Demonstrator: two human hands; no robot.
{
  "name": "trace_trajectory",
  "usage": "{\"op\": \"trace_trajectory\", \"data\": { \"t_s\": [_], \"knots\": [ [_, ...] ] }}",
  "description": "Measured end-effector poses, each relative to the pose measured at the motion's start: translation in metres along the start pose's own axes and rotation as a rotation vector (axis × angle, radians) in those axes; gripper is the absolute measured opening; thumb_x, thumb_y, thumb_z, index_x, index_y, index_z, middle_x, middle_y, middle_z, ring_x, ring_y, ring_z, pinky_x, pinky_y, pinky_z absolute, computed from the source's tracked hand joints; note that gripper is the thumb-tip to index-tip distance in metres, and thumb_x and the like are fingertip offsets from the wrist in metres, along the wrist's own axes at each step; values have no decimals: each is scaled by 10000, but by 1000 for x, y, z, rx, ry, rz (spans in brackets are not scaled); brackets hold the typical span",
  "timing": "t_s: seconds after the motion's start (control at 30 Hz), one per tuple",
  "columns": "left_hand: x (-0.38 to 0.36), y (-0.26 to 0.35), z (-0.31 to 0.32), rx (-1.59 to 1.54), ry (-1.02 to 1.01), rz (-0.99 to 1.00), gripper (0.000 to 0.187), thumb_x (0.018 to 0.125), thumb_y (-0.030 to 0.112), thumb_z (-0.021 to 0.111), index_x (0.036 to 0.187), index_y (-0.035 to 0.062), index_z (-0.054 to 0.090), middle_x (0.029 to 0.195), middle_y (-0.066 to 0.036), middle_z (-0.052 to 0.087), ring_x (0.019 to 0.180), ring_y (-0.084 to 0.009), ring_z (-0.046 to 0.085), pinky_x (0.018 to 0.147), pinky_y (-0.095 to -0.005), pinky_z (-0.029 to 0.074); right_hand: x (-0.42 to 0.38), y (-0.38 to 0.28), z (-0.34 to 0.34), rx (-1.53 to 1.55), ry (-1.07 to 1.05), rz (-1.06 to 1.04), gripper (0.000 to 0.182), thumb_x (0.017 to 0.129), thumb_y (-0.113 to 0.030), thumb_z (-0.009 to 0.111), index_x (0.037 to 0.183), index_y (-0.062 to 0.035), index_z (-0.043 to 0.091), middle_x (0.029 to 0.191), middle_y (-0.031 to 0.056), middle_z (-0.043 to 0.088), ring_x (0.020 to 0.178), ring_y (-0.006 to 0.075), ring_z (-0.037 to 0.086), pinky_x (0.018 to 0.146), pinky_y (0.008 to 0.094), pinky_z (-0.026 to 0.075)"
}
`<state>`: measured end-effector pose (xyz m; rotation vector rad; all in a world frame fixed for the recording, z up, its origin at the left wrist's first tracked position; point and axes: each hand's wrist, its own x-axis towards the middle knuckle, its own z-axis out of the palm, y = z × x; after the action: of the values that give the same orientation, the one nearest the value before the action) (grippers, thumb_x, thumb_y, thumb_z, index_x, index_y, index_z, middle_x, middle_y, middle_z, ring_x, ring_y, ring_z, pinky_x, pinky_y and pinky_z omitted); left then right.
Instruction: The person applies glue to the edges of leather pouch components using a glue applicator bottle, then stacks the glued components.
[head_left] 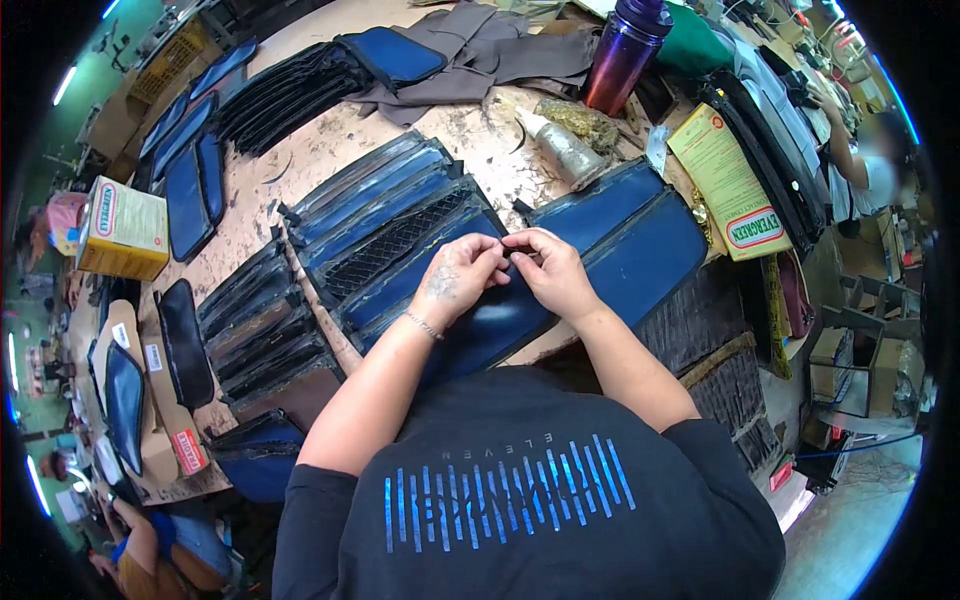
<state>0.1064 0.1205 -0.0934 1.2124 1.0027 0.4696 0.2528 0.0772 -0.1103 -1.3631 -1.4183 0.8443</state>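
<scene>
My left hand [464, 272] and my right hand [549, 270] meet over the middle of the work table, fingertips close together. Each is closed in a pinch; a small dark bit shows between them, too hidden to name. Under the hands lies a glossy blue panel [490, 318] with dark edging. To its left is a stack of blue panels with black borders [370, 205], overlapping in rows, one with a black mesh strip [398, 240]. Right of my right hand rest more blue panels [645, 240] with black edging.
On the table [300, 180] are a grimy bottle [568, 152], a purple-red flask [625, 60], brown material scraps [470, 55] and a black-edged stack [290, 95]. Evergreen cans stand left [125, 228] and right [730, 180]. A person [870, 165] is at right, another [150, 540] lower left.
</scene>
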Motion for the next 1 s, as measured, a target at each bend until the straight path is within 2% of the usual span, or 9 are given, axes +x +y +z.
{"op": "trace_trajectory", "data": {
  "t_s": [0.13,0.23,0.33,0.47,0.53,0.67,0.77,0.9,1.0],
  "knots": [
    [-35,28,-9,-102,-203,-132,517,819,212,546,1227,-46,358,1031,-109,544,824,-122,568,690,-181,421,-5,-11,4,-54,12,-30,131,722,38,528,845,18,571,823,134,574,763,253,572,678,300,456],
    [-52,29,-19,-61,-186,-133,509,814,201,556,1219,-45,369,1034,-109,546,823,-121,562,698,-193,427,-6,-15,13,-246,85,-407,156,704,64,524,836,-8,564,798,126,562,768,279,545,685,337,446],
    [-77,20,-41,330,119,174,448,798,107,567,1192,-35,408,1026,-101,549,839,-120,544,724,-222,442,-5,-6,14,-332,149,-375,164,694,69,527,839,-1,560,804,119,552,764,284,543,695,341,444],
    [-129,-5,-80,143,438,243,336,811,48,528,1129,-40,464,1005,-99,550,860,-136,541,769,-252,442,-7,-2,11,-397,98,-364,205,675,76,536,863,-1,562,853,125,538,788,282,532,702,328,443],
    [-153,-24,-88,123,590,250,290,789,48,552,1068,-26,517,927,-68,578,776,-89,525,715,-206,426,-7,-4,11,-396,67,-330,225,668,58,553,885,-3,561,901,135,524,855,290,507,753,339,422],
    [-186,-37,-77,319,705,204,252,792,47,544,1025,-48,526,936,-90,564,785,-105,546,695,-209,446,-7,-6,8,-630,15,-328,449,655,8,591,1088,4,471,1020,169,488,985,339,428,850,379,354],
    [-193,-48,-63,296,729,209,262,778,26,554,1024,-58,521,928,-107,552,801,-139,574,669,-219,473,-10,-8,11,-541,153,-313,754,650,-16,625,1283,6,215,1195,236,364,1078,365,386,932,376,310],
    [-191,-57,-51,243,656,171,327,789,25,540,1094,-71,469,1015,-99,515,875,-132,545,730,-213,459,-8,-23,3,-493,173,-266,702,667,-23,627,1261,3,254,1187,216,370,1098,347,383,938,370,312],
    [-186,-66,-45,165,677,140,381,772,21,560,1124,-70,443,1031,-111,496,888,-152,550,739,-229,471,-7,-35,7,-535,109,-353,608,662,-8,616,1209,-3,351,1092,191,444,1000,343,437,877,380,349]
  ]
}}
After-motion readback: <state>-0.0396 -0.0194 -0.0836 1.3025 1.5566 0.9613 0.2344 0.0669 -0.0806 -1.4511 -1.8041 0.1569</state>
